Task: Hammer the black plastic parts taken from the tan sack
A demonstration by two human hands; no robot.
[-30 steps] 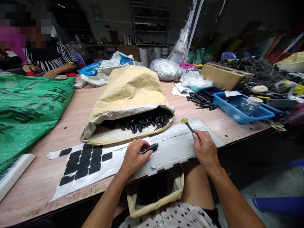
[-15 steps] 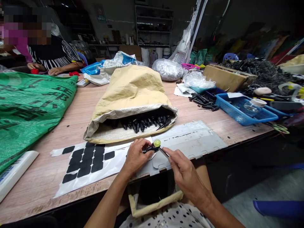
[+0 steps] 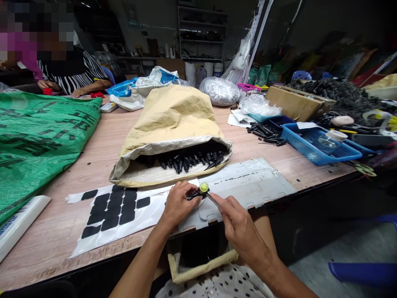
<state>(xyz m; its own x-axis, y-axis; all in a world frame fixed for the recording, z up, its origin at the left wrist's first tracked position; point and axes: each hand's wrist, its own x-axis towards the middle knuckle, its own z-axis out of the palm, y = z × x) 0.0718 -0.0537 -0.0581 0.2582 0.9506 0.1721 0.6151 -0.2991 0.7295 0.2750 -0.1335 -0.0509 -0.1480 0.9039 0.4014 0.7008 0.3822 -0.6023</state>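
My left hand (image 3: 177, 203) is closed on a small black plastic part (image 3: 194, 193) at the near edge of the table. My right hand (image 3: 237, 223) pinches a thin tool with a round yellow-green head (image 3: 204, 187), and that head touches the black part. Both hands hover over a grey plastic sheet (image 3: 248, 184). Just beyond them a tan paper sack (image 3: 173, 120) lies on its side, its mouth showing several black parts (image 3: 186, 160). A white backing sheet with black square pads (image 3: 113, 209) lies left of my left hand.
A green woven sack (image 3: 37, 140) covers the table's left. A blue basket (image 3: 319, 142), loose black parts (image 3: 263, 131) and a cardboard box (image 3: 294, 101) stand at the right. Another person in a striped top (image 3: 71, 74) sits at the far left. An open bag (image 3: 198, 260) hangs below the table edge.
My right hand came back from the grey sheet to my left hand, bringing the tool's yellow-green head onto the black part. In the last half second both hands barely shifted.
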